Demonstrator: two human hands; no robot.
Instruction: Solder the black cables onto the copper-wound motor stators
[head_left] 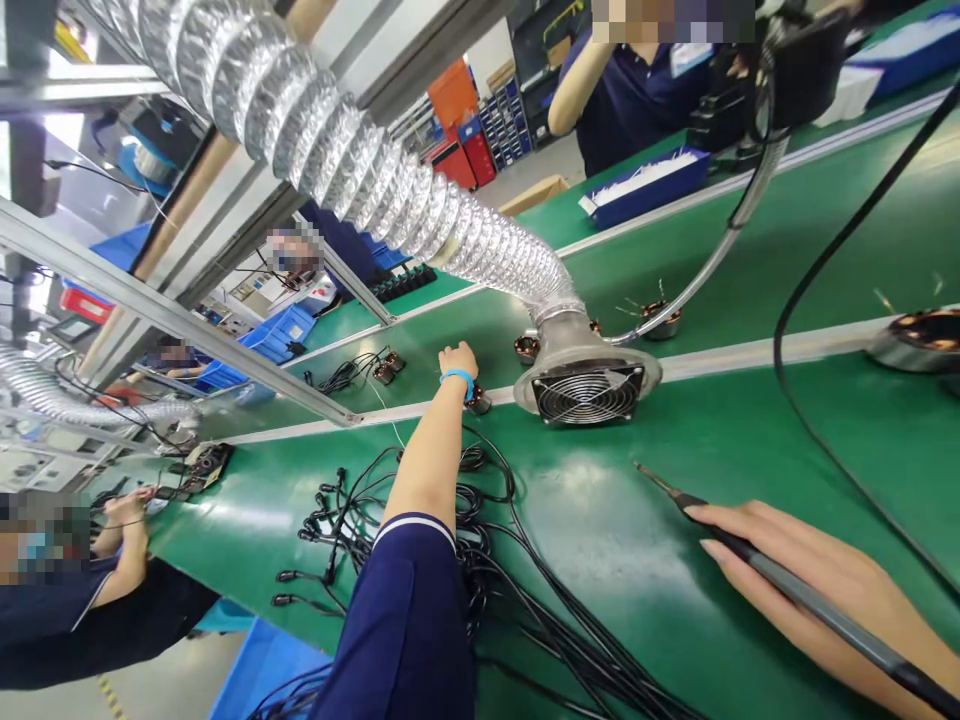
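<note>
My left hand [456, 360], with a blue band [459, 380] at the wrist, reaches far over the rail onto the strip behind it. It is small and foreshortened, so whether its fingers are closed is unclear. A copper-wound motor stator [478, 402] sits by the rail just beside that wrist. At the lower right, my right hand [810, 590] grips a soldering iron [757, 565] like a pen, its tip pointing up and left above the green tabletop [592, 530]. Beneath my left forearm lies a heap of black cables [472, 540] with plugs on their ends.
A silver flexible duct [360, 160] ends in a fan hood [589, 385] between my hands. More stators [664, 318] stand along the strip, one large stator [926, 340] at right. A black cord [795, 270] hangs at right. Co-workers sit at left [97, 610] and opposite [637, 100].
</note>
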